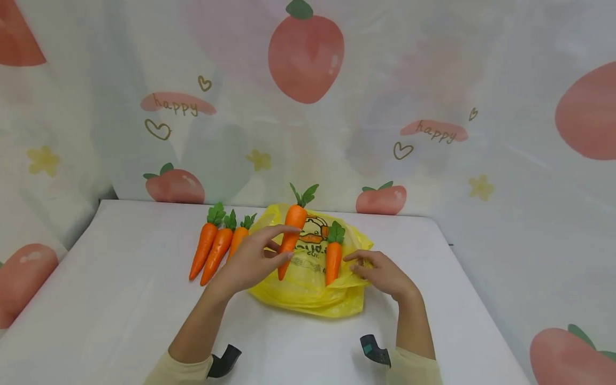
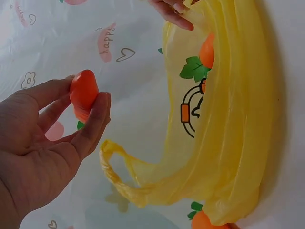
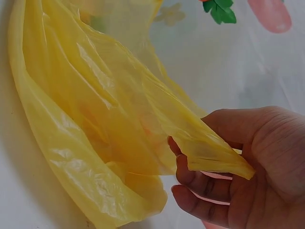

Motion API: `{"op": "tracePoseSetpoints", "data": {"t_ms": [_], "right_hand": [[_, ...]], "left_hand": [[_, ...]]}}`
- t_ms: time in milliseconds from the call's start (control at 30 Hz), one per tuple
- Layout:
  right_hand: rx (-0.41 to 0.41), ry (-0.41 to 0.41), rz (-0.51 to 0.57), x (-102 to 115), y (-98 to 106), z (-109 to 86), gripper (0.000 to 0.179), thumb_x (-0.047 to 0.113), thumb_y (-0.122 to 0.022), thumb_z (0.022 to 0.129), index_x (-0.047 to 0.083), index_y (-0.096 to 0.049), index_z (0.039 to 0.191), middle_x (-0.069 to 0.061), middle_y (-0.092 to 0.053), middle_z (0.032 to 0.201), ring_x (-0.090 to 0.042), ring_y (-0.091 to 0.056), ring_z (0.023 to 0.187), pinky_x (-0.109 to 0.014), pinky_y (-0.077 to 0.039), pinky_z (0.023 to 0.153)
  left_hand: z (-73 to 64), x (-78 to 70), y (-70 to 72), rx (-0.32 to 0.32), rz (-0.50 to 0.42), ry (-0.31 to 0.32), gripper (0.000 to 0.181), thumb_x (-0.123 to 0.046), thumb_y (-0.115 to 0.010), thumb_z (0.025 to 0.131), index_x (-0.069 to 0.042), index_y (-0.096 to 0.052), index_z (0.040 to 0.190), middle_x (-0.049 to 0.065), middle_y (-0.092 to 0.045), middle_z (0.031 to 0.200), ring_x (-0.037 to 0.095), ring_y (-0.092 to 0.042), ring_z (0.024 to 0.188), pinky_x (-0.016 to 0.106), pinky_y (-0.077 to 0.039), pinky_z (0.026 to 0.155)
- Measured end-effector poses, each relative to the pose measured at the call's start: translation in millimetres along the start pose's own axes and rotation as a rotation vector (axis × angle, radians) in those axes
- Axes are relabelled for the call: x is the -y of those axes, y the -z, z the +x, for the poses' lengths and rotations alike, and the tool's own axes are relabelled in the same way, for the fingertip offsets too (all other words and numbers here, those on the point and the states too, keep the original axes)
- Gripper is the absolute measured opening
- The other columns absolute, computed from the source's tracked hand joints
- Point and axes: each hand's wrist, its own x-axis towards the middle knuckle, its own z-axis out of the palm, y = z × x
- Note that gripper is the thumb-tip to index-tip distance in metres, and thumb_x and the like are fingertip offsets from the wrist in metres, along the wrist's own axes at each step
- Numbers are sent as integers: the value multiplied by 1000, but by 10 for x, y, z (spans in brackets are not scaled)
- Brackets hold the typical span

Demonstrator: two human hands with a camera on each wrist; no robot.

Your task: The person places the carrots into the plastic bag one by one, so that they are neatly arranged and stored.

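Note:
My left hand [image 1: 250, 261] pinches an orange toy carrot [image 1: 294, 218] with green leaves, leaves up, above a yellow plastic bag [image 1: 308, 299]. In the left wrist view, thumb and fingers hold the carrot [image 2: 85, 90] near its body, tip toward the camera. My right hand [image 1: 385, 272] grips the bag's edge at its right side; the right wrist view shows the thin film [image 3: 209, 152] between thumb and fingers. Another carrot [image 1: 333, 259] lies in the bag's opening, leaves sticking out, its lower end by the front layer. The bag's deeper inside is hidden.
Left of the bag, three carrots lie side by side on the white table [image 1: 120, 299]: an outer one [image 1: 204, 243], a middle one [image 1: 217, 250], and one [image 1: 239, 238] partly behind my left hand. A printed fruit backdrop [image 1: 308, 133] stands behind the table.

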Motion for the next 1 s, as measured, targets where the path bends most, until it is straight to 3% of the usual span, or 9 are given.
{"op": "tracePoseSetpoints", "data": {"t_ms": [400,600,800,1000], "right_hand": [[5,-9,-5,6,-20,16,26,16,-62,103,9,-73,125,-9,-63,128,-32,-50,116,-52,-45,101],[1,-8,-15,0,-15,14,25,16,-62,103,9,-73,125,-8,-64,120,-30,-51,113,-47,-47,97],[5,-15,-12,17,-18,6,26,16,-62,103,8,-73,126,-7,-65,117,-30,-51,112,-45,-48,95],[9,5,-20,48,-9,13,26,15,-62,103,7,-72,126,-9,-57,96,-28,-51,100,-40,-47,83]], "left_hand": [[127,96,-217,77,-25,2,47,-11,-73,98,-27,-62,140,0,-55,139,22,-62,99,35,-57,76],[197,161,-302,116,-63,21,46,-10,-73,98,-20,-61,141,2,-54,140,24,-60,97,35,-57,73],[254,227,-404,138,-95,63,45,-14,-74,98,-23,-61,140,-1,-54,141,24,-61,92,36,-56,71],[283,319,-489,152,-106,105,44,-13,-73,98,-23,-62,139,-1,-57,137,23,-60,83,33,-52,66]]}}
